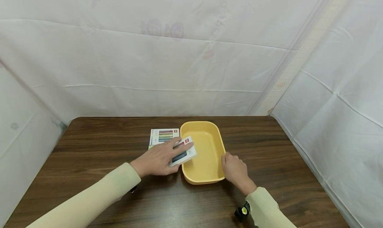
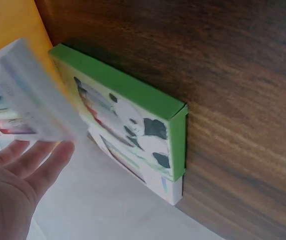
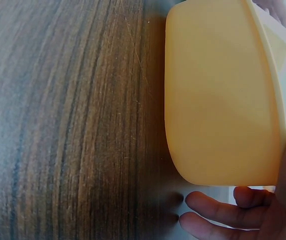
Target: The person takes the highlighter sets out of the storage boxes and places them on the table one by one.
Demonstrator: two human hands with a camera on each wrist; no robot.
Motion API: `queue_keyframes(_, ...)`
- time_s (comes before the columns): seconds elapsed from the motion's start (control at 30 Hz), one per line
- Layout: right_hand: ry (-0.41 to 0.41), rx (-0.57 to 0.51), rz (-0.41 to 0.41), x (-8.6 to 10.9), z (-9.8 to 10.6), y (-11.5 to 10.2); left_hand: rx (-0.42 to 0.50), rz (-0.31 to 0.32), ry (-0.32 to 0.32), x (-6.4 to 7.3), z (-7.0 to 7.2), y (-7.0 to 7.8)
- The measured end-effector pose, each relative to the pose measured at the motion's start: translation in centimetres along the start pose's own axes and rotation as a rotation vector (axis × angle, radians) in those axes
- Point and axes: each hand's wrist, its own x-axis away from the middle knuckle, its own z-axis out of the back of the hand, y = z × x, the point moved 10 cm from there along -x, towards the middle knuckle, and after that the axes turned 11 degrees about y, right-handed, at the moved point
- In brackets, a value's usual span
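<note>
A white windowed box of coloured pens (image 1: 188, 153) is held in my left hand (image 1: 157, 158), tilted over the left rim of a yellow plastic bin (image 1: 203, 181). In the left wrist view, bright coloured sticks show through the box's window, with fingertips along its lower edge. My right hand (image 1: 235, 169) grips the bin's right side at the rim; the right wrist view shows the bin's outer wall (image 3: 218, 100) beside its fingers. The visible floor of the bin is bare yellow.
Left of the bin lie a green panda-printed box (image 2: 127, 115) and another white box (image 1: 155, 134) with a window, side by side; the left hand partly covers them in the head view. Beneath is a dark wooden table (image 1: 104, 138), with white sheeting (image 1: 149, 71) behind.
</note>
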Motion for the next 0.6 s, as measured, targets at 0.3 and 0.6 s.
queue_keyframes(0.3,-0.004,-0.015,-0.001,0.03,-0.06,0.08,0.018,0.011,-0.03,0.07,0.05,0.15)
queue_keyframes(0.6,-0.002,-0.014,-0.007,-0.04,0.04,-0.02,0.016,0.052,-0.063,0.04,0.04,0.03)
